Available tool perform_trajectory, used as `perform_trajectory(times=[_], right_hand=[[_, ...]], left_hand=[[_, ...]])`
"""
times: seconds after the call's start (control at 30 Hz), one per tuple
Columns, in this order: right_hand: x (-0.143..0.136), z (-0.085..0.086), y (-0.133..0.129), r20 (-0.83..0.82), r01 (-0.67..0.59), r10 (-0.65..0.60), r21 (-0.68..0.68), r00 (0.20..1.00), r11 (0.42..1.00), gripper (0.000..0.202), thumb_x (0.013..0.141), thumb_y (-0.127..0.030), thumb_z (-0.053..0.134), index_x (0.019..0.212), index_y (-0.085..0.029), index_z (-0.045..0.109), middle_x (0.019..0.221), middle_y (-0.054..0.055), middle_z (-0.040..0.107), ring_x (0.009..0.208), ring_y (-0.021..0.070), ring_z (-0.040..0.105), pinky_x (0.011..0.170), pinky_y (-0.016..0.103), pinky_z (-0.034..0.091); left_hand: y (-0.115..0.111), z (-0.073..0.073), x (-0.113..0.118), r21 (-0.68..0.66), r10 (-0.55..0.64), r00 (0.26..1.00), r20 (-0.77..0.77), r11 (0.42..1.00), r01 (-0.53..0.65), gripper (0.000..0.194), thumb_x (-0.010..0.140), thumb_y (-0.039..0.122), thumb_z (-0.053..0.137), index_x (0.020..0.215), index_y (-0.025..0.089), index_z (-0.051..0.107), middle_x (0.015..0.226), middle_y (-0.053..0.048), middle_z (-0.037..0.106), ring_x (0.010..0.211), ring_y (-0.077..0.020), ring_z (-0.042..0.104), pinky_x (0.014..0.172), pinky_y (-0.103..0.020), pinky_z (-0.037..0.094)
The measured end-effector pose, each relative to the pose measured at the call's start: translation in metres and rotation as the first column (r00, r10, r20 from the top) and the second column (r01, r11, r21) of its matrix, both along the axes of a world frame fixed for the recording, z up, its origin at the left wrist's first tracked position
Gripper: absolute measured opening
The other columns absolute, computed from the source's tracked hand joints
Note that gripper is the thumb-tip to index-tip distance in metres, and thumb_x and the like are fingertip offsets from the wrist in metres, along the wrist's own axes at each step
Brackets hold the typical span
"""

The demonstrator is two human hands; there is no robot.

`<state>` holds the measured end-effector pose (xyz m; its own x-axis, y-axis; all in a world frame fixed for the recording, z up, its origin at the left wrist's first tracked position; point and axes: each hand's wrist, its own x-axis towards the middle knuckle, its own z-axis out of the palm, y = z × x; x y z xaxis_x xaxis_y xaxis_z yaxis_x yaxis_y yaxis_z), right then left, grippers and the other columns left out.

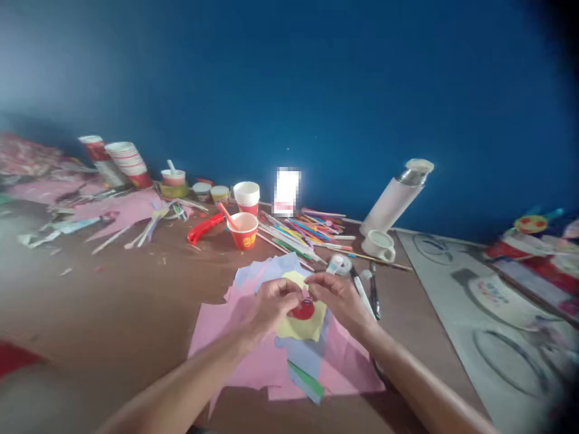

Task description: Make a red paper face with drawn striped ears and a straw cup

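Observation:
Both hands meet over a stack of coloured paper in the middle of the table. My left hand (277, 300) pinches at the upper left edge of a small red piece (304, 310). My right hand (337, 295) is curled at its upper right, with thumb and forefinger close together. What lies between the fingertips is too small to make out. Beneath the red piece is a yellow sheet (298, 330), resting on blue-grey paper (307, 357) and large pink sheets (253, 371).
Behind the paper stand a red cup (244, 232) and a white-rimmed cup (246, 194). Coloured sticks (303, 232), a tape roll (339, 264), a white mug (379, 246) and a tall bottle (393, 202) lie or stand farther right. Stacked cups (129, 163) lean at the left.

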<state>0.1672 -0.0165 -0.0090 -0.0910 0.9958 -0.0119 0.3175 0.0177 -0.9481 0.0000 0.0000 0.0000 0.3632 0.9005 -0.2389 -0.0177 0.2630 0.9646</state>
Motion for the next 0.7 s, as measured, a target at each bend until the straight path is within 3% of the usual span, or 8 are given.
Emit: perform_trajectory(times=[0.2,0.5,0.7], right_hand=[[0.002,0.012,0.0,0.069,-0.039,0.036,0.042,0.997,0.998,0.012,0.078,-0.026,0.057,0.074,-0.018,0.064,0.069,-0.001,0.064,0.067,0.013,0.056,0.064,0.023,0.043],[-0.001,0.016,-0.004,0.136,-0.048,0.042,0.042,0.99,0.998,0.01,0.076,-0.019,0.058,0.067,-0.018,0.063,0.065,-0.003,0.062,0.064,0.0117,0.056,0.063,0.022,0.04],[0.004,0.008,0.001,0.096,-0.021,0.022,-0.012,0.995,1.0,0.014,0.078,-0.027,0.058,0.07,-0.017,0.061,0.065,-0.002,0.061,0.062,0.0115,0.053,0.06,0.023,0.039]], left_hand=[[0.0,-0.004,0.001,0.04,-0.013,0.999,-0.031,0.999,0.014,0.015,0.06,0.027,0.06,0.065,0.012,0.06,0.059,-0.001,0.057,0.053,-0.0105,0.05,0.051,-0.021,0.039],[0.001,-0.009,0.0,0.075,-0.04,0.994,-0.098,0.996,0.048,0.017,0.063,0.029,0.058,0.066,0.013,0.059,0.061,-0.002,0.057,0.054,-0.0114,0.049,0.052,-0.023,0.039],[0.002,-0.001,-0.003,0.118,-0.011,0.99,-0.138,0.993,0.027,0.03,0.069,0.03,0.056,0.092,0.011,0.061,0.07,-0.002,0.06,0.059,-0.0121,0.051,0.054,-0.023,0.04]])
